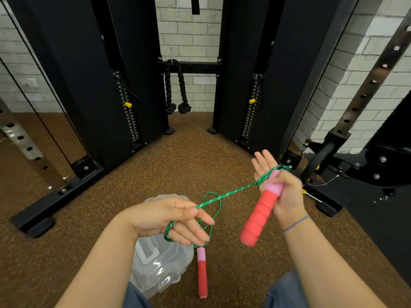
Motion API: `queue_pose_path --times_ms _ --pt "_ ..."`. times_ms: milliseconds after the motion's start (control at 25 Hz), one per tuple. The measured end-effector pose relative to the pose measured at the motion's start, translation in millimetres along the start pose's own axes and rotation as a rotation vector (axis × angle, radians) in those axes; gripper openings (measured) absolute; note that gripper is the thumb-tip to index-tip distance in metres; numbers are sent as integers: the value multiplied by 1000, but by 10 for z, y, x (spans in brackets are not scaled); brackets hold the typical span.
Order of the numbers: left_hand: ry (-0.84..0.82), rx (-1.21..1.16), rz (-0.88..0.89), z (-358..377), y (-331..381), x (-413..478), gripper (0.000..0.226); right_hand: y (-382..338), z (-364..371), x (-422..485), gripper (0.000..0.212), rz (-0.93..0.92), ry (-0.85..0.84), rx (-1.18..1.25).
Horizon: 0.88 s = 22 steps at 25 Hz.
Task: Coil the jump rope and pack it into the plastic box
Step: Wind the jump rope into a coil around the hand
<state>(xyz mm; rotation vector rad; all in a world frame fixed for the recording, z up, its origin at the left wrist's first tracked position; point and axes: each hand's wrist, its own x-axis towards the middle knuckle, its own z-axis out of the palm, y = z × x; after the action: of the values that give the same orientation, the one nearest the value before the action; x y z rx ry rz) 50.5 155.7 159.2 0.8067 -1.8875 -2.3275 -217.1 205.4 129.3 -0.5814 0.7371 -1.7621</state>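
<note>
Now left hand (169,218) pinches green rope (229,193); right hand (287,194) grips red handle (261,214).

Green jump rope (224,195) stretched taut, one red-pink handle (260,215) raised, other handle (202,272) dangling, clear plastic box (160,267) below it.

We have a single view, from a wide-angle camera worn on the person's head. We look forward and steeply down. The left hand (169,218) and right hand (287,196) reach in from the bottom edge and sit close to us in the lower middle of the frame, with the jump rope (231,192) strung between them. The brown floor (178,165) fills the centre. Farther off, the black weight machine (89,85) and the brick wall (189,30) run along the top, and the machine's uprights lean outward toward both side edges.
</note>
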Motion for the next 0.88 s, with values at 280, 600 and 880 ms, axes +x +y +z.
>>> queue_pose_path --times_ms 280,600,880 --pt "433 657 343 227 148 110 28 139 171 -179 73 191 -494 -1511" --pt "779 1329 552 273 41 269 41 335 367 -295 19 250 -703 -1814" --pt "866 1085 531 239 -16 343 50 208 777 -519 29 517 -1098 -971"
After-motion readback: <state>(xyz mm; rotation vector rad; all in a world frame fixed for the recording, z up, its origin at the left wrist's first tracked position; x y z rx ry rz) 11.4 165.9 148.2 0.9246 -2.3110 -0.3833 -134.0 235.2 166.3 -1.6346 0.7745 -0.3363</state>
